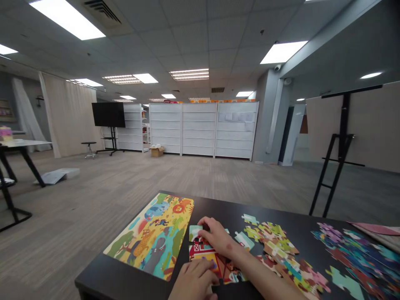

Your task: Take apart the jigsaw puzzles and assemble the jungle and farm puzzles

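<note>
Black table point(103, 279): fingers point(206, 223) spread on puzzle pcs point(200, 252).

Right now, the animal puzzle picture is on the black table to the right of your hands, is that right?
Not quite: the head view shows the animal puzzle picture to the left of the left hand and right hand, not the right. It is on the black table.

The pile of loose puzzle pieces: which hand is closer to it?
The right hand is closer, just left of the pile of loose puzzle pieces; the left hand lies farther left, on the part-built barn puzzle.
</note>
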Available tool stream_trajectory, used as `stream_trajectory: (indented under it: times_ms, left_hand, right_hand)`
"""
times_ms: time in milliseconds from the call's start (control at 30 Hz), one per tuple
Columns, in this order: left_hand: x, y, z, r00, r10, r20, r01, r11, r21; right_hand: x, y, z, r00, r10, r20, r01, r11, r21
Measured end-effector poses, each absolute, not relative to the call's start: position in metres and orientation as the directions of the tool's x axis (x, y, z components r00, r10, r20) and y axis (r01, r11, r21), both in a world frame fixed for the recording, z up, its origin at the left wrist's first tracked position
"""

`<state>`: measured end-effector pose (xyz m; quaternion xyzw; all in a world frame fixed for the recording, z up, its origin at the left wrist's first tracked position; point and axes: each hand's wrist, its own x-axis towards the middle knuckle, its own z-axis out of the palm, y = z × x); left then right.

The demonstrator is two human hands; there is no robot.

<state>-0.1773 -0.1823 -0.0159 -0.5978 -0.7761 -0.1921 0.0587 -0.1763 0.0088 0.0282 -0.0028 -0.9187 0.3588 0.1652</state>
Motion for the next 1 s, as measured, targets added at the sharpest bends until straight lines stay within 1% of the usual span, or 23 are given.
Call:
stream_trajectory:
  times_ms: [133, 233, 367, 533, 767, 867, 1000]
  left_hand:
    - [-0.173, -0.182, -0.012, -0.288, 0.887, 0.361, 0.953, 0.229, 0.199]
    - [-0.170, -0.183, -0.008, -0.287, 0.881, 0.376, 0.954, 0.227, 0.195]
    - [-0.169, -0.183, -0.007, -0.288, 0.874, 0.392, 0.953, 0.223, 0.203]
    - [-0.168, -0.183, -0.007, -0.318, 0.885, 0.342, 0.940, 0.247, 0.235]
    - [-0.158, -0.189, 0.012, -0.351, 0.876, 0.331, 0.922, 0.262, 0.285]
    - [-0.158, -0.193, 0.010, -0.333, 0.873, 0.357, 0.935, 0.255, 0.248]
    - [-0.158, -0.198, -0.001, -0.314, 0.808, 0.499, 0.949, 0.288, 0.131]
  right_hand:
    - [-0.177, 0.008, 0.028, -0.953, 0.135, 0.270, -0.100, 0.704, -0.704]
    - [-0.175, 0.006, 0.030, -0.958, 0.123, 0.260, -0.098, 0.710, -0.697]
    - [-0.172, 0.002, 0.030, -0.949, 0.135, 0.284, -0.084, 0.762, -0.642]
    - [-0.171, 0.001, 0.035, -0.946, 0.113, 0.303, -0.080, 0.826, -0.558]
    - [-0.161, -0.006, 0.051, -0.950, 0.067, 0.304, -0.085, 0.883, -0.461]
    - [-0.138, 0.001, 0.064, -0.941, 0.115, 0.319, -0.048, 0.885, -0.462]
    - [-0.057, 0.034, 0.080, -0.925, 0.214, 0.313, 0.049, 0.886, -0.462]
